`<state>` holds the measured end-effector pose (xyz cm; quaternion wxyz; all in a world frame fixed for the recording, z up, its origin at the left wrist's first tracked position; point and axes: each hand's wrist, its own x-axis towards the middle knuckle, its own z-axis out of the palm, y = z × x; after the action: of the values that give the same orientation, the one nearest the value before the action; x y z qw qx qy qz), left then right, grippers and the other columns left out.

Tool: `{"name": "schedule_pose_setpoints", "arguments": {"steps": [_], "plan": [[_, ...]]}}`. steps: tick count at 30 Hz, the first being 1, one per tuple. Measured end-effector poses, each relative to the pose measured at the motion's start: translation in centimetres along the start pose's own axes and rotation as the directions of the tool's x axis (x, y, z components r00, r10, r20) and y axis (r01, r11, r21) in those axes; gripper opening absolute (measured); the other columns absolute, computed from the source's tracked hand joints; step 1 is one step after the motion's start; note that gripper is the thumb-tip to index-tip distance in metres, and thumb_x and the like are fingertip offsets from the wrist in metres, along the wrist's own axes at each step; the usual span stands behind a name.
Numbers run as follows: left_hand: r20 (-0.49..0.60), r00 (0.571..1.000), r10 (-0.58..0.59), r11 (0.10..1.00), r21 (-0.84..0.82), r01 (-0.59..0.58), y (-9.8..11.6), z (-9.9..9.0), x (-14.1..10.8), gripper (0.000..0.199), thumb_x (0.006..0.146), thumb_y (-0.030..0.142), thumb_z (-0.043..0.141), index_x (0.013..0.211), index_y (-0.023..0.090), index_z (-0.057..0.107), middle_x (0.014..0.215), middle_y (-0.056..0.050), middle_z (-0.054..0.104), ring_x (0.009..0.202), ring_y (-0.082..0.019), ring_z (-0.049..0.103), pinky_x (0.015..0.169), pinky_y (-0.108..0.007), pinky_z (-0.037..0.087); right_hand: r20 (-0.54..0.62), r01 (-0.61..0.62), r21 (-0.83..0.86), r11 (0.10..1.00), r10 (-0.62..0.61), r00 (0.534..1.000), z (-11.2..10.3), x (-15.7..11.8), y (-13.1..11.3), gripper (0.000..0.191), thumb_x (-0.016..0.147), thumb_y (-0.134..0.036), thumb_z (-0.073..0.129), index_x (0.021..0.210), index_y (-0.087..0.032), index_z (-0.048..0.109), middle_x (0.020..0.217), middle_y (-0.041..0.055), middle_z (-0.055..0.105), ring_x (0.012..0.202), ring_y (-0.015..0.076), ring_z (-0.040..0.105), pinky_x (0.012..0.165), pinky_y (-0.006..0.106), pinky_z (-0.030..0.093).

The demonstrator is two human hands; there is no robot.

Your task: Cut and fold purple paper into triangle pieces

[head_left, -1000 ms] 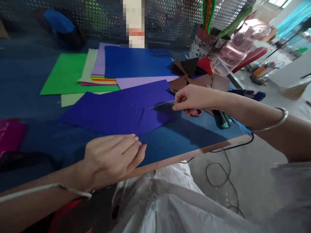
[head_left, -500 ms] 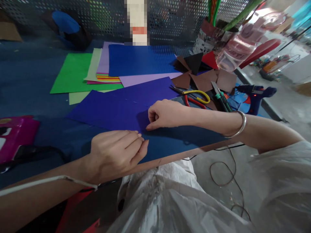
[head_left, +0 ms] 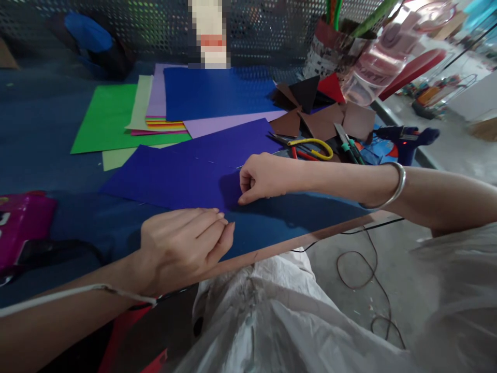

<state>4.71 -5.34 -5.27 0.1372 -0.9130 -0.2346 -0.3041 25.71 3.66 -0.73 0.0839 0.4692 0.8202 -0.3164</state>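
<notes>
A violet-blue paper sheet (head_left: pixel 182 173) lies flat on the dark blue tabletop, its left end coming to a point. A broken thin pale line crosses it towards my right hand. My left hand (head_left: pixel 184 243) rests at the sheet's near edge, fingers pressed together and thumb tucked below; what they hold, if anything, is hidden. My right hand (head_left: pixel 266 177) is closed over the sheet's right part, fingers curled and thumb tip low by the near edge. I cannot make out anything in its grip. A small gap separates the two hands.
Behind lie stacked coloured sheets (head_left: pixel 221 93) and a green sheet (head_left: pixel 104 114). To the right are brown paper pieces (head_left: pixel 320 122), yellow-and-red-handled pliers (head_left: pixel 324 149), a cutter knife (head_left: pixel 349 145), a glue gun (head_left: pixel 406 142) and a pink bottle (head_left: pixel 375 67). A magenta object (head_left: pixel 33 223) sits left.
My right hand has shifted slightly right across the sheet, widening the gap to my left hand. My left hand has hardly moved. The view has turned a little.
</notes>
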Motion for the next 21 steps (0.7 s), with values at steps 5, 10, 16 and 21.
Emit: {"name": "schedule_pose_setpoints", "arguments": {"steps": [5, 10, 16, 21], "plan": [[-0.020, 1.000, 0.004, 1.000, -0.007, -0.004, 0.0, 0.1, 0.2, 0.022, 0.089, 0.008, 0.070, 0.069, 0.015, 0.068, 0.069, -0.004, 0.077, 0.063, -0.021, 0.077, 0.055, -0.034, 0.061, 0.025, -0.037, 0.045, 0.998, 0.036, 0.999, -0.7, -0.3, 1.0, 0.017, 0.080, -0.034, 0.083, 0.083, -0.017, 0.081, 0.058, -0.0013, 0.068, 0.055, 0.0121, 0.064, 0.057, 0.023, 0.044], [-0.019, 1.000, 0.015, 1.000, 0.000, -0.015, -0.1, 0.1, 0.2, 0.024, 0.090, 0.008, 0.071, 0.068, 0.016, 0.066, 0.069, -0.004, 0.077, 0.062, -0.020, 0.076, 0.053, -0.033, 0.059, 0.034, -0.108, 0.028, 0.994, 0.107, 0.994, -1.7, -1.3, 2.2, 0.017, 0.082, -0.033, 0.083, 0.079, -0.017, 0.078, 0.059, -0.0008, 0.068, 0.058, 0.0129, 0.065, 0.060, 0.024, 0.047], [-0.016, 1.000, 0.017, 1.000, 0.005, -0.017, -0.2, -0.1, 0.2, 0.022, 0.090, 0.009, 0.071, 0.070, 0.018, 0.067, 0.071, -0.004, 0.077, 0.063, -0.019, 0.075, 0.056, -0.032, 0.059, 0.030, -0.181, 0.056, 0.982, 0.180, 0.983, -2.2, -2.1, 3.5, 0.018, 0.084, -0.035, 0.083, 0.078, -0.020, 0.076, 0.062, -0.0001, 0.069, 0.060, 0.0136, 0.066, 0.059, 0.025, 0.049], [-0.007, 1.000, 0.019, 1.000, 0.001, -0.019, -0.2, -0.2, 0.2, 0.022, 0.091, 0.009, 0.069, 0.071, 0.016, 0.066, 0.071, -0.005, 0.077, 0.061, -0.020, 0.076, 0.054, -0.034, 0.059, 0.069, -0.228, 0.119, 0.966, 0.221, 0.973, -2.4, -2.2, 3.2, 0.021, 0.085, -0.032, 0.083, 0.074, -0.019, 0.071, 0.063, 0.0000, 0.068, 0.062, 0.0134, 0.067, 0.058, 0.024, 0.051]]}}
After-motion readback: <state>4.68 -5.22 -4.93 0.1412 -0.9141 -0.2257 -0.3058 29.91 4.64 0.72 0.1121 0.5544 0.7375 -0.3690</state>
